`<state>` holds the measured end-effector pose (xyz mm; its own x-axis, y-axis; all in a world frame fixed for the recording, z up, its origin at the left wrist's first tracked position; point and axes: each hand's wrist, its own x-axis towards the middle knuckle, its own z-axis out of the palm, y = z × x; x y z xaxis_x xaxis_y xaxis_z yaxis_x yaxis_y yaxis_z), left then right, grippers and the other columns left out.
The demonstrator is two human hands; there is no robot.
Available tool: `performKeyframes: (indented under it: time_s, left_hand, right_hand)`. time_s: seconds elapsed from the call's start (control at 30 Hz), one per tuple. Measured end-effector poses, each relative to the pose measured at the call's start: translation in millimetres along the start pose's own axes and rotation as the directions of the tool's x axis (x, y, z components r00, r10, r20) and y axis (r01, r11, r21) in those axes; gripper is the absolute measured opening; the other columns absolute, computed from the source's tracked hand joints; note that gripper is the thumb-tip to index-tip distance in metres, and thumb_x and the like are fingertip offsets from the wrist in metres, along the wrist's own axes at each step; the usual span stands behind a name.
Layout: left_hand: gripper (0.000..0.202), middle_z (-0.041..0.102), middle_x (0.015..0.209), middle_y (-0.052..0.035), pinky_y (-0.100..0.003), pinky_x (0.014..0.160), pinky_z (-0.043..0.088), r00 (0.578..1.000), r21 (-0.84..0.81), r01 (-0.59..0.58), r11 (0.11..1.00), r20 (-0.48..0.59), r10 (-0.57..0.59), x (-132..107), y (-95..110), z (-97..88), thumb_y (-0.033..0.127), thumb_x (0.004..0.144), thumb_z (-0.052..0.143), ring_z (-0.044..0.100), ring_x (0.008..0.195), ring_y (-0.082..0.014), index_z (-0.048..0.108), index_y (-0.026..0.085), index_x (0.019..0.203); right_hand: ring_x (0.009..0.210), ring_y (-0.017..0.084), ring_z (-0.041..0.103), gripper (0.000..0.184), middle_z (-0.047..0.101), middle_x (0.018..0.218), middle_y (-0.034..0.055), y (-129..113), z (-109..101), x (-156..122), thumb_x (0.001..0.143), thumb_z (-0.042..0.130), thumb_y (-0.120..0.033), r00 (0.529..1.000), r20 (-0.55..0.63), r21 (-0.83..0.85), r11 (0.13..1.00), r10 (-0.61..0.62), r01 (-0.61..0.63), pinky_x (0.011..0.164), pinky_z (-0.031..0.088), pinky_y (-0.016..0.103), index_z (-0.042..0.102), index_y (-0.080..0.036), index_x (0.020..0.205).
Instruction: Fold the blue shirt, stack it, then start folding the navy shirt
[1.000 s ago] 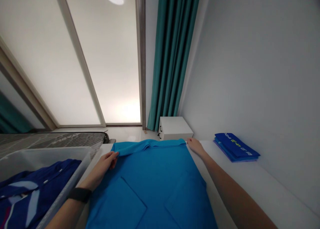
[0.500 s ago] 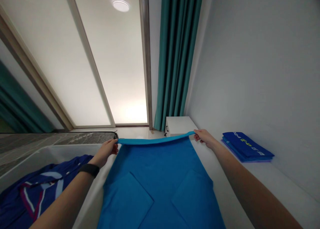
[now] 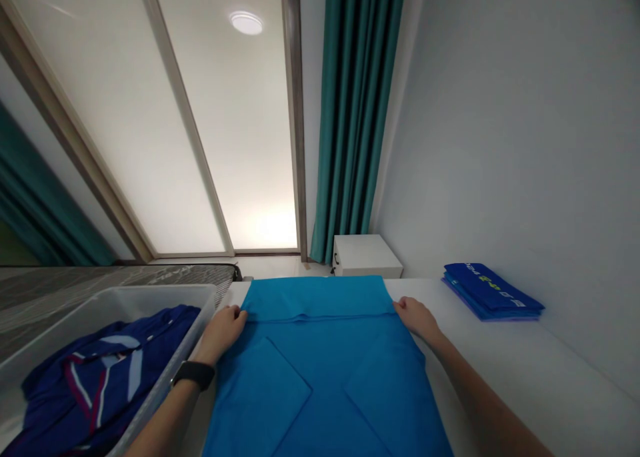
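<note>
A bright blue garment [image 3: 320,384] with two patch pockets lies flat on a white table [image 3: 500,337]. Its far end is doubled over into a flat band [image 3: 317,298]. My left hand [image 3: 221,334], with a black wristband [image 3: 194,374] on its wrist, sits at the band's left corner, fingers closed on the fold. At the right corner, my right hand [image 3: 416,316] has its fingertips on the fold edge. Neither hand hides much of the cloth.
To the left, a translucent plastic bin [image 3: 115,317] holds a dark blue garment [image 3: 110,384] with striped trim. A folded blue stack [image 3: 493,292] lies on the table at right against the wall. Beyond the table stand a white cabinet [image 3: 367,256] and a teal curtain [image 3: 357,110].
The raised far edge of the garment has come down and now lies as a flat folded band. Both hands have dropped with it onto the table level.
</note>
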<state>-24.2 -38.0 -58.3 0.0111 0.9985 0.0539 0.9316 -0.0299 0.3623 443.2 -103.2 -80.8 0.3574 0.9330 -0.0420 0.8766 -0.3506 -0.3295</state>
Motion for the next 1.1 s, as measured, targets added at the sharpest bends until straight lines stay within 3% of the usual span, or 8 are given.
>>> performKeyframes:
  time_s: [0.23,0.37,0.47,0.7,0.87,1.1]
  left_hand:
    - [0.034,0.068,0.084,-0.013,-0.031,0.067,0.04,0.991,0.03,0.005,1.0,-0.137,-0.001,-5.7,-3.1,7.7,0.039,0.091,0.038,0.063,0.08,-0.0262,0.059,0.018,0.074]
    - [0.034,0.069,0.08,-0.0096,-0.029,0.064,0.039,0.988,-0.012,0.038,0.999,-0.151,-0.04,-3.9,-9.5,6.0,0.039,0.092,0.035,0.064,0.076,-0.0242,0.058,0.019,0.076]
    - [0.033,0.07,0.076,-0.0081,-0.028,0.061,0.039,0.989,-0.029,0.055,0.998,-0.138,-0.058,-6.9,-14.6,3.1,0.039,0.09,0.038,0.065,0.073,-0.0239,0.059,0.019,0.074]
    - [0.023,0.071,0.083,-0.0093,-0.028,0.064,0.037,0.991,-0.008,0.058,0.998,-0.123,-0.059,-15.6,-18.0,5.4,0.036,0.085,0.046,0.066,0.079,-0.0251,0.06,0.019,0.078]
    - [0.028,0.07,0.085,-0.0102,-0.029,0.066,0.038,0.988,0.03,0.029,0.999,-0.149,-0.024,-15.0,-21.4,9.7,0.039,0.086,0.041,0.065,0.081,-0.0258,0.059,0.018,0.081]
    - [0.033,0.069,0.082,-0.0099,-0.03,0.064,0.041,0.988,0.014,0.019,1.0,-0.152,-0.017,-14.2,-24.2,8.9,0.045,0.083,0.039,0.065,0.077,-0.0254,0.058,0.019,0.08]
  right_hand:
    - [0.074,0.022,0.063,0.032,0.068,0.077,0.0064,2.3,7.7,-4.4,0.093,0.042,-0.042,0.999,-0.045,-0.084,0.996,-0.029,0.025,0.061,0.033,0.028,0.056,-0.021,0.073]
    - [0.069,0.019,0.06,0.034,0.063,0.069,0.0034,15.2,8.6,-4.3,0.093,0.037,-0.038,0.991,-0.109,0.068,0.993,-0.084,0.092,0.062,0.035,0.027,0.047,-0.022,0.065]
    - [0.065,0.019,0.058,0.034,0.061,0.064,0.0025,22.8,6.4,-6.9,0.091,0.038,-0.037,0.989,-0.08,0.122,0.983,-0.126,0.136,0.06,0.035,0.027,0.043,-0.023,0.061]
    - [0.071,0.02,0.061,0.025,0.066,0.071,0.0024,19.0,5.0,-14.6,0.088,0.048,-0.035,0.995,-0.002,0.003,0.995,-0.099,0.099,0.061,0.031,0.027,0.054,-0.022,0.068]
    - [0.071,0.019,0.061,0.03,0.065,0.072,0.0022,19.4,2.2,-14.7,0.092,0.041,-0.036,0.992,0.001,0.009,0.992,-0.126,0.126,0.062,0.033,0.026,0.053,-0.022,0.069]
    - [0.069,0.017,0.06,0.022,0.066,0.072,0.0022,26.8,6.6,-10.9,0.089,0.048,-0.034,0.992,-0.038,0.091,0.988,-0.124,0.127,0.062,0.034,0.025,0.057,-0.021,0.074]
